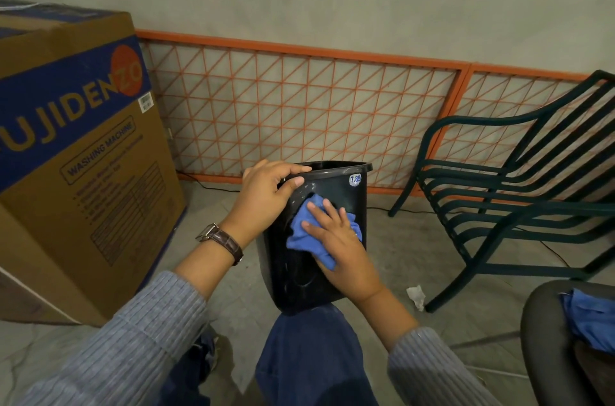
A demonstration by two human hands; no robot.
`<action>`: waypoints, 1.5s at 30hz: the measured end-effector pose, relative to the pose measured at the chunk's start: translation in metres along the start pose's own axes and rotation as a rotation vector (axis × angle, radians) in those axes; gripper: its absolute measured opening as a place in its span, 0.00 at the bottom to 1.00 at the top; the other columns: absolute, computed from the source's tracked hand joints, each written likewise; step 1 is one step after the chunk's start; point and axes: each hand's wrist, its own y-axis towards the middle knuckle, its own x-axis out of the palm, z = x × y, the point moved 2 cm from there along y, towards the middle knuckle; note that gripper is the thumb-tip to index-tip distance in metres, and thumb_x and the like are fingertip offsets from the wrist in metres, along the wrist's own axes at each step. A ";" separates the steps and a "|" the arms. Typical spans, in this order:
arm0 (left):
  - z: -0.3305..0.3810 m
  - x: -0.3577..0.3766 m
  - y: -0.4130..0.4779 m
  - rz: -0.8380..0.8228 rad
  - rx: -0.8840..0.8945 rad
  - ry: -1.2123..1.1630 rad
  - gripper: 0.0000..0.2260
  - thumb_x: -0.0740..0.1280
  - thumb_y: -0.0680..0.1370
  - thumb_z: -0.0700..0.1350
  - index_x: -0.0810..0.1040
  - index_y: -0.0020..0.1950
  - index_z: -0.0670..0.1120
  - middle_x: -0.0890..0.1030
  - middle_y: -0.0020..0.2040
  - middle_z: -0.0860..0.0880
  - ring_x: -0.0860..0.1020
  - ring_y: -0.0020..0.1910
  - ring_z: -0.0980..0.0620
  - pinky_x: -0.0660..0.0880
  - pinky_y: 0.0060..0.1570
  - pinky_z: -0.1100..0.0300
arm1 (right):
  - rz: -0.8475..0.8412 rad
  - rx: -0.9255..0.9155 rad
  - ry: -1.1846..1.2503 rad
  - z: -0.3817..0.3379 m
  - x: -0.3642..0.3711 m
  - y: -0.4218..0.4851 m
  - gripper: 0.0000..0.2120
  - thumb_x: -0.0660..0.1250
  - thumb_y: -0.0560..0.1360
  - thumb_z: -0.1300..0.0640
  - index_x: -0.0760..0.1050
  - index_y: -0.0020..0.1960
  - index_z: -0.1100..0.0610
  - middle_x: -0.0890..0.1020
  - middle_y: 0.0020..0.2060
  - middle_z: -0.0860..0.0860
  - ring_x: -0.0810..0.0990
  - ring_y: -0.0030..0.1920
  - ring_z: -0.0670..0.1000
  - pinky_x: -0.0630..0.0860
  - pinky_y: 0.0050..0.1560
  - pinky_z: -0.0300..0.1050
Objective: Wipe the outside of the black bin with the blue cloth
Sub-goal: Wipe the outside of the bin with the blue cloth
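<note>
The black plastic bin (296, 279) sits tilted, its base propped on the person's denim-clad knee (309, 335), just right of the large brown cardboard box (83, 156). It is judged light, rigid and glossy, so slippery; the rim (342, 167) offers the sound hold. The left hand (266, 196) curls over that rim. The right hand (339, 239), fingers spread flat, presses the crumpled blue cloth (299, 239) against the bin's side.

Floor (402, 255): grey, hard surface with faint joint lines.

- Far left: a large cardboard box (76, 156) printed "WASHING MACHINE" stands on it.
- Far edge: an orange mesh frame (299, 112) stands upright against the wall, with a black cable (219, 189) lying along its foot.
- Right: a dark green slatted chair (447, 289) stands on the floor, and a crumpled white paper scrap (416, 296) lies just beside its near leg.
- The black bin (299, 275) is tilted, with its base resting on a denim-clad knee (309, 335).
</note>
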 end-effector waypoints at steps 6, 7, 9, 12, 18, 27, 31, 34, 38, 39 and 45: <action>0.000 0.003 0.001 0.017 0.001 -0.016 0.10 0.64 0.75 0.47 0.80 0.55 0.55 0.81 0.50 0.57 0.72 0.49 0.54 0.68 0.56 0.46 | 0.212 0.183 0.115 -0.001 -0.005 0.012 0.19 0.62 0.76 0.60 0.67 0.66 0.53 0.66 0.70 0.52 0.56 0.75 0.53 0.48 0.75 0.54; 0.002 0.004 0.001 0.022 0.008 -0.018 0.10 0.64 0.75 0.46 0.80 0.54 0.55 0.80 0.49 0.58 0.72 0.48 0.55 0.69 0.55 0.45 | 0.224 0.200 0.109 -0.005 -0.003 0.017 0.19 0.62 0.76 0.60 0.67 0.66 0.53 0.65 0.71 0.52 0.54 0.75 0.53 0.47 0.75 0.53; 0.004 0.004 0.001 0.020 0.019 -0.023 0.11 0.63 0.74 0.47 0.80 0.54 0.55 0.78 0.47 0.61 0.72 0.48 0.56 0.69 0.55 0.46 | 0.186 0.208 0.076 -0.010 0.002 0.020 0.21 0.60 0.76 0.59 0.65 0.68 0.53 0.62 0.72 0.52 0.52 0.76 0.53 0.43 0.75 0.50; 0.001 0.002 0.001 0.017 0.023 -0.013 0.10 0.64 0.75 0.47 0.80 0.55 0.56 0.77 0.47 0.61 0.71 0.48 0.56 0.69 0.55 0.46 | 0.051 0.097 0.022 -0.005 0.002 0.008 0.22 0.61 0.76 0.59 0.64 0.69 0.54 0.61 0.73 0.52 0.49 0.76 0.53 0.42 0.75 0.50; -0.001 0.003 0.001 0.012 0.008 -0.006 0.10 0.65 0.76 0.46 0.79 0.55 0.55 0.77 0.48 0.61 0.71 0.50 0.57 0.67 0.57 0.48 | 0.119 0.194 0.053 0.010 -0.006 -0.006 0.20 0.61 0.76 0.57 0.66 0.68 0.52 0.62 0.72 0.48 0.52 0.76 0.52 0.43 0.75 0.50; -0.001 0.001 0.002 -0.016 -0.017 -0.007 0.10 0.65 0.77 0.47 0.79 0.56 0.55 0.81 0.51 0.56 0.73 0.52 0.52 0.68 0.58 0.46 | 0.002 0.102 0.024 0.012 -0.008 -0.032 0.18 0.62 0.75 0.59 0.69 0.65 0.52 0.65 0.71 0.49 0.54 0.75 0.52 0.45 0.75 0.51; 0.004 0.004 0.002 -0.010 0.003 0.003 0.09 0.65 0.76 0.47 0.79 0.56 0.55 0.77 0.47 0.61 0.71 0.49 0.56 0.68 0.56 0.47 | 0.097 0.184 0.037 -0.003 0.007 -0.031 0.20 0.61 0.75 0.61 0.67 0.67 0.52 0.61 0.73 0.46 0.52 0.75 0.55 0.44 0.75 0.52; 0.003 0.004 0.003 -0.021 0.007 -0.010 0.09 0.65 0.76 0.48 0.79 0.55 0.56 0.78 0.48 0.60 0.72 0.49 0.55 0.68 0.56 0.46 | 0.002 0.074 -0.002 -0.002 0.009 -0.047 0.24 0.62 0.75 0.64 0.65 0.69 0.53 0.56 0.75 0.44 0.52 0.75 0.57 0.43 0.75 0.52; 0.001 0.002 0.002 -0.007 -0.020 -0.021 0.09 0.65 0.76 0.48 0.79 0.55 0.57 0.78 0.47 0.61 0.74 0.50 0.52 0.68 0.57 0.44 | 0.022 0.150 -0.004 0.010 -0.004 -0.052 0.22 0.63 0.75 0.61 0.67 0.68 0.51 0.62 0.73 0.47 0.52 0.75 0.54 0.44 0.75 0.51; 0.002 0.002 0.001 -0.002 -0.022 -0.022 0.09 0.65 0.76 0.48 0.79 0.55 0.57 0.78 0.48 0.61 0.74 0.51 0.52 0.68 0.57 0.44 | 0.055 0.187 -0.011 0.009 -0.003 -0.049 0.22 0.64 0.75 0.62 0.67 0.68 0.52 0.63 0.72 0.48 0.52 0.75 0.54 0.44 0.75 0.52; 0.000 0.000 0.002 -0.019 -0.026 -0.033 0.10 0.65 0.76 0.49 0.80 0.55 0.55 0.79 0.49 0.60 0.75 0.52 0.52 0.69 0.58 0.45 | -0.091 0.011 -0.039 -0.001 0.009 -0.059 0.25 0.61 0.75 0.63 0.63 0.71 0.52 0.55 0.76 0.45 0.51 0.75 0.58 0.43 0.75 0.54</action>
